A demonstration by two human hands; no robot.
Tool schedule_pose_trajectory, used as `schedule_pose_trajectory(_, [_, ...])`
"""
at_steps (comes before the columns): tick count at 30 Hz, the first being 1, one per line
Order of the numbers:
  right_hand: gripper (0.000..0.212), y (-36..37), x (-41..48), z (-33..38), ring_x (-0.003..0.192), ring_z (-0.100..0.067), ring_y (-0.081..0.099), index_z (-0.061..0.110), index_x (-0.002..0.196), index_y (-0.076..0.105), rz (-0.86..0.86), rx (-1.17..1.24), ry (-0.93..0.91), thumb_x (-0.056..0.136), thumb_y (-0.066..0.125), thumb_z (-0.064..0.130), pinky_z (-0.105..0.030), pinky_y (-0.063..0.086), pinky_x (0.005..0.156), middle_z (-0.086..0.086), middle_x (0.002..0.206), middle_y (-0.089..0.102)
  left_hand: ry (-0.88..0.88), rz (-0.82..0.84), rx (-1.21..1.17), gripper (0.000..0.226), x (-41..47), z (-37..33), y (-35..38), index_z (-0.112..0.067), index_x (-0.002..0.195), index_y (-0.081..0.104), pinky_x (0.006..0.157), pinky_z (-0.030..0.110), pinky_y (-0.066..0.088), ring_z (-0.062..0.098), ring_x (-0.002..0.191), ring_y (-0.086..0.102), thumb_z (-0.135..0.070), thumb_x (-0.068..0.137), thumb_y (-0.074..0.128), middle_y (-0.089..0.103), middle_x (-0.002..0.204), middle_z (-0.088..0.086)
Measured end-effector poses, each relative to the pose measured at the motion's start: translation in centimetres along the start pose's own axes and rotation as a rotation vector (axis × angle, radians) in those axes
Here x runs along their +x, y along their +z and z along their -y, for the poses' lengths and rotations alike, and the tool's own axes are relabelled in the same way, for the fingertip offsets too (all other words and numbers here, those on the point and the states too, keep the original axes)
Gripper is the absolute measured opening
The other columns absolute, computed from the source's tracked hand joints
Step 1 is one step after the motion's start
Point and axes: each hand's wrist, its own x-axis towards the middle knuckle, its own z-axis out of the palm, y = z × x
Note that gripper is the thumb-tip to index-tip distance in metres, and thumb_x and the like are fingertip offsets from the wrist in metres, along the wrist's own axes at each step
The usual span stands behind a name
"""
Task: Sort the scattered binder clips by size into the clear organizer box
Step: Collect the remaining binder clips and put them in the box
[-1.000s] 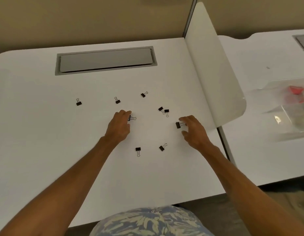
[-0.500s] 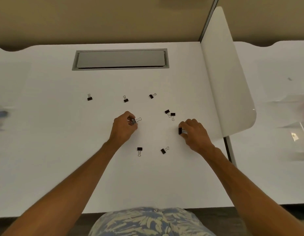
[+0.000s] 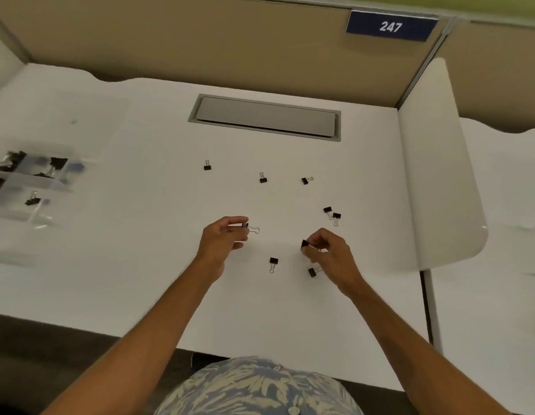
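Observation:
Small black binder clips lie scattered on the white desk (image 3: pixel 140 265). My left hand (image 3: pixel 221 242) pinches one clip (image 3: pixel 250 228) just above the desk, its wire handle pointing right. My right hand (image 3: pixel 330 253) pinches another clip (image 3: pixel 305 244) by its handles, black body to the left. Loose clips lie at the back (image 3: pixel 207 166), (image 3: pixel 263 178), (image 3: pixel 305 180), a pair at the right (image 3: pixel 332 214), and two close to my hands (image 3: pixel 273 262), (image 3: pixel 313 271). The clear organizer box (image 3: pixel 35 187) sits blurred at the far left, with black clips in its compartments.
A grey cable hatch (image 3: pixel 264 116) is set into the desk at the back. A white curved divider panel (image 3: pixel 437 175) stands along the right edge, with another desk beyond it. A tan partition with a blue sign 247 (image 3: pixel 390 26) rises behind.
Both hands have closed on their clips and lifted them off the desk. The view has swung left and up, so the organizer box now shows at the far left.

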Motion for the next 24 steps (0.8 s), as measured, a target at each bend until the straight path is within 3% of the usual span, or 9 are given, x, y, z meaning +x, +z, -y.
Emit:
schedule_pose_trajectory(3, [0.015,3.6,-0.5,2.4,0.08,-0.031,0.072,0.003,0.083,0.059,0.104,0.126,0.0,0.079,0.073,0.004,-0.049,0.058,0.077,-0.011,0.087,0.074,0.0,-0.048,-0.106,0.023,-1.1,-0.4,-2.9,-0.004,0.106,0.069,0.08,0.034,0.058,0.027,0.082,0.072,0.004,0.085,0.068,0.072,0.091,0.014])
schedule_pose_trajectory(7, [0.015,8.7,-1.4,5.8,0.076,-0.036,0.072,-0.002,0.088,0.058,0.158,0.182,-0.032,0.081,0.071,0.001,-0.044,0.056,0.07,-0.019,0.086,0.073,0.031,-0.084,-0.16,0.02,-3.0,-0.9,-7.9,0.004,0.104,0.067,0.08,0.033,0.06,0.03,0.085,0.074,0.007,0.085,0.067,0.071,0.093,0.022])
schedule_pose_trajectory(16, [0.008,22.2,-4.6,11.0,0.072,-0.021,0.065,0.009,0.093,0.072,0.2,0.251,-0.08,0.089,0.067,0.005,-0.031,0.054,0.066,-0.011,0.088,0.072,0.089,-0.131,-0.161,0.023,-7.6,-0.5,-22.0,-0.005,0.106,0.071,0.086,0.036,0.057,0.028,0.088,0.072,0.003,0.085,0.069,0.074,0.092,0.015])
schedule_pose_trajectory(24, [0.009,33.7,-7.4,14.9,0.08,-0.039,0.07,-0.004,0.098,0.066,0.206,0.353,-0.066,0.09,0.062,-0.002,-0.044,0.058,0.075,-0.02,0.092,0.072,0.107,-0.176,-0.206,0.022,-10.4,-0.5,-32.2,0.0,0.105,0.065,0.082,0.036,0.059,0.032,0.086,0.074,0.005,0.083,0.07,0.073,0.093,0.024])
